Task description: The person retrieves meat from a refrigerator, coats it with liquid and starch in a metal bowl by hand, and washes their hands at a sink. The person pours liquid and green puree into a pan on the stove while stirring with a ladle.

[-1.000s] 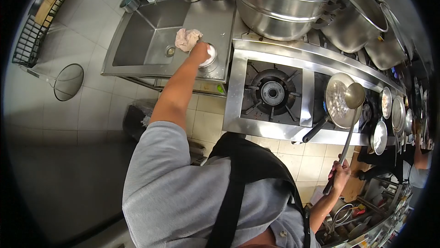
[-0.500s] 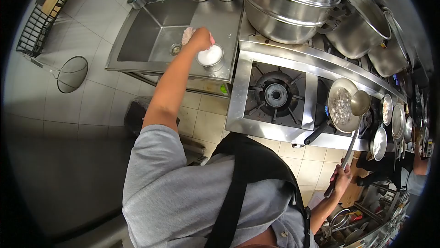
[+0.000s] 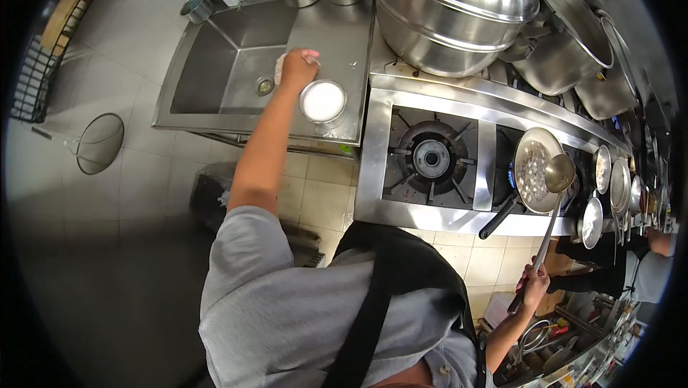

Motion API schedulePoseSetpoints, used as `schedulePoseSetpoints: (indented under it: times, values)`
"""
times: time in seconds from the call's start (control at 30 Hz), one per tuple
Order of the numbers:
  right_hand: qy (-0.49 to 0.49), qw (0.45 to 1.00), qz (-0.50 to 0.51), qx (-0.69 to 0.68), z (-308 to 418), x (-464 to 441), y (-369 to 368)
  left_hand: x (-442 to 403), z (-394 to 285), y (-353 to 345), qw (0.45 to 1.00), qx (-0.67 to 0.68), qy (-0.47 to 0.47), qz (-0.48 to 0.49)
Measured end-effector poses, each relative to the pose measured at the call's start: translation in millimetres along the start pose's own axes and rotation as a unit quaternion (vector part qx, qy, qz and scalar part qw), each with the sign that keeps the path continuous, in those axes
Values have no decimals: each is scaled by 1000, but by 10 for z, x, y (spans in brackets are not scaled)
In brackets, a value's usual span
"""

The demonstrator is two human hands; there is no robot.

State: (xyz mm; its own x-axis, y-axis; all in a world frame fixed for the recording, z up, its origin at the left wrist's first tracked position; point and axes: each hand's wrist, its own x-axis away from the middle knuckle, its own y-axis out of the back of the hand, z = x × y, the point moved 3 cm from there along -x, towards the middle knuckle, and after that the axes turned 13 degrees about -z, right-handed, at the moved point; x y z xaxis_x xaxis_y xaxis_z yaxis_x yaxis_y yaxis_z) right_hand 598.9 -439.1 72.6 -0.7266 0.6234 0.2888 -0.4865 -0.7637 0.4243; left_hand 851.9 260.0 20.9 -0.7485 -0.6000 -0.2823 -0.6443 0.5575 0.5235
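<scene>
My left hand (image 3: 299,70) is at the right edge of the sink basin, closed over a pale crumpled cloth (image 3: 279,69); its fingertips are partly hidden. Just to its lower right stands a round container of white contents (image 3: 322,101) on the steel counter. My right hand (image 3: 534,286) is wrapped round the handle of a long ladle (image 3: 560,173). The ladle's bowl hangs over the right side of a frying pan (image 3: 536,141), which holds small pieces in bubbling liquid. Blue flame shows beside the pan, and its black handle points toward me.
An unlit burner (image 3: 431,159) lies left of the pan. Behind it stand a large domed steamer pot (image 3: 451,22) and a deep stockpot (image 3: 559,51). Two steel pots with plastic-lined contents sit behind the sink (image 3: 175,120). Small bowls line the stove's right; another person (image 3: 609,273) stands beyond.
My left hand has moved left, from beside the white-filled container onto the pale cloth. The ladle stays over the pan in my right hand. The camera view has shifted slightly.
</scene>
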Motion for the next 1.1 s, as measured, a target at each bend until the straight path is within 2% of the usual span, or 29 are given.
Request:
schedulePoseSetpoints:
  times: [0.03, 0.1, 0.13, 0.17, 0.2, 0.23, 0.27, 0.3, 0.33, 0.37, 0.4, 0.43, 0.47, 0.53, 0.57, 0.6, 0.7, 0.77, 0.8, 0.83, 0.9, 1.0, 1.1]
  values:
    - [-1, 1000, -4, 6, 5, 17, -23, -181, 51, -10, 998, 6, 55, 9]
    - [15, 999, -26, 13, 56, 97, -113, -642, 856, -255, 984, -109, -143, -16]
    - [19, 999, -46, 18, 81, 137, -120, -866, 1371, -459, 934, -255, -249, 19]
    - [38, 997, -55, 38, -9, 79, -108, -818, 1387, -418, 910, -360, -191, 76]
    - [25, 996, -61, 53, 63, 153, -149, -802, 1616, -494, 874, -418, -232, 87]
    - [24, 998, -49, 4, -39, 133, -113, -631, 1506, -414, 971, -189, -135, -56]
    - [22, 992, -96, 73, 104, 209, -190, -574, 1344, -422, 969, -208, -125, 32]
    - [33, 993, -100, 57, 12, 162, -177, -686, 1435, -491, 916, -343, -154, 144]
    - [10, 992, -112, 55, -33, 131, -173, -539, 1192, -439, 937, -257, -175, 156]
    - [15, 991, -111, 67, -25, 101, -173, -522, 1337, -396, 976, 3, -74, 203]
    - [20, 992, -103, 77, -11, 43, -185, -405, 1272, -287, 985, -40, -126, 109]
    - [27, 992, -101, 74, -48, -19, -189, -283, 1317, -144, 991, -36, -127, 29]
    - [35, 992, -95, 72, -96, -64, -200, -186, 1304, 33, 995, -93, 1, 22]
    - [36, 988, -115, 97, -151, -136, -229, 277, 923, 299, 968, -246, -13, -43]
    - [38, 989, -116, 85, -226, -182, -245, 508, 893, 325, 982, -115, 152, -16]
    - [25, 989, -113, 91, -277, -219, -267, 706, 872, 299, 950, 20, 311, 13]
    - [-19, 996, -75, 49, -382, -255, -313, 1046, 827, 153, 921, 164, 353, 22]
    - [-68, 997, -19, -18, -374, -248, -331, 1082, 803, 109, 924, 180, 338, 21]
    - [-117, 986, 17, -121, -424, -268, -324, 1095, 780, 95, 925, 188, 329, 19]
    - [-163, 960, 54, -221, -468, -284, -299, 1098, 788, 81, 923, 198, 330, 19]
    - [-254, 869, 127, -405, -536, -296, -242, 1083, 795, 70, 918, 216, 331, 19]
    - [-283, 775, 205, -527, -556, -376, -155, 1155, 723, 38, 922, 219, 319, 8]
    - [-274, 796, 207, -498, -549, -467, 12, 1300, 436, 21, 927, 204, 314, -31]
